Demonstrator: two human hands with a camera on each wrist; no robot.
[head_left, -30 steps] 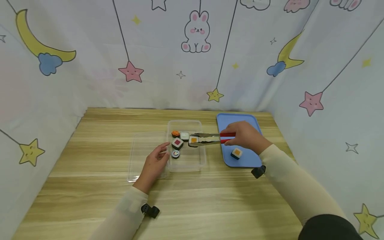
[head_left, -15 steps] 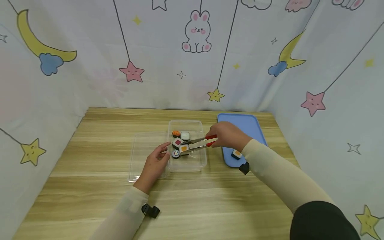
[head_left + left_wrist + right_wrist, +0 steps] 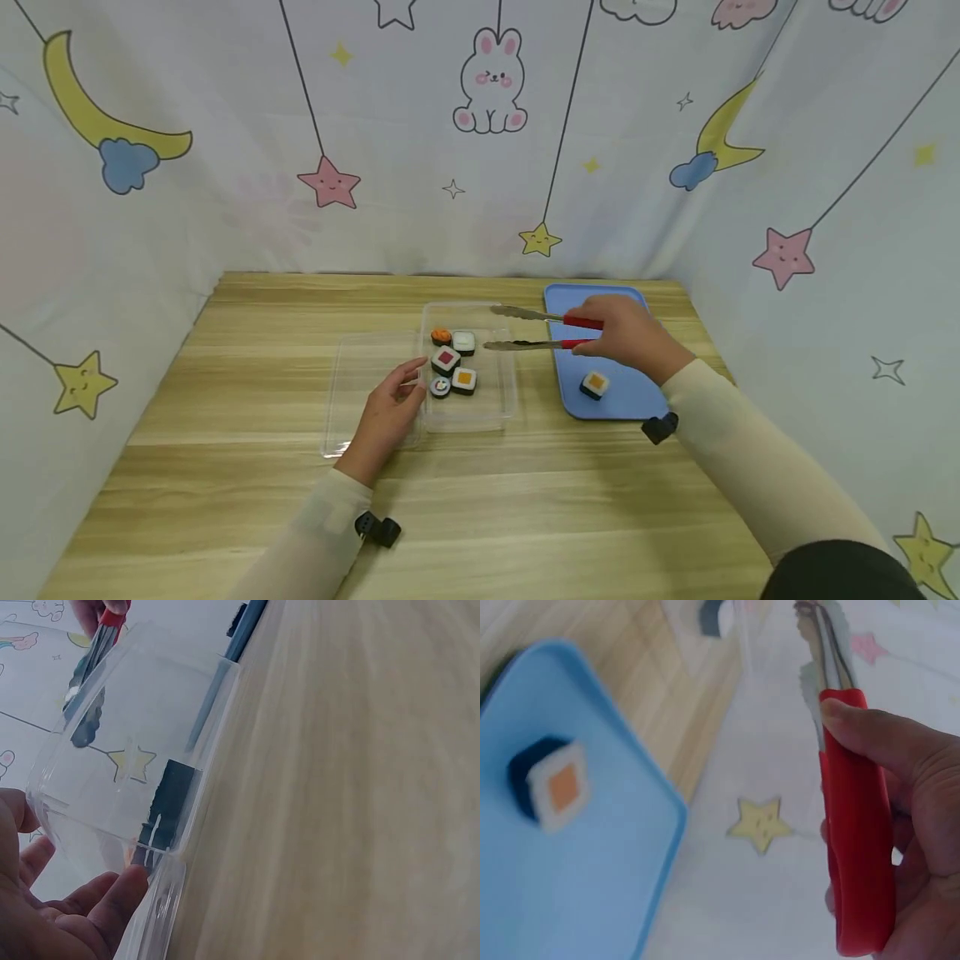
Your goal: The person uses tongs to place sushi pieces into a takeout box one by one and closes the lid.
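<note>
My right hand (image 3: pixel 628 335) grips red-handled metal tongs (image 3: pixel 859 825); their tips are spread, with nothing between them, above the right part of a clear plastic container (image 3: pixel 491 408). Inside it are an orange-topped sushi piece (image 3: pixel 441 337), a white-topped one (image 3: pixel 464 342), one with a dark red centre (image 3: pixel 446 360), a small round roll (image 3: pixel 440 386) and one with a yellow-orange centre (image 3: pixel 464 381). My left hand (image 3: pixel 386 417) rests its fingers against the container's left side, fingers loosely spread. Another sushi piece with an orange centre (image 3: pixel 559 787) lies on the blue tray (image 3: pixel 615 404).
A clear lid (image 3: pixel 352 392) lies left of the container, partly under my left hand. The blue tray stands to the right on the wooden table (image 3: pixel 480 508). A patterned white curtain (image 3: pixel 405 225) encloses the back and sides.
The tongs carried the yellow-orange-centred sushi left and set it beside the small round roll. They then let go, spread, and moved back up and right. My left hand stayed put.
</note>
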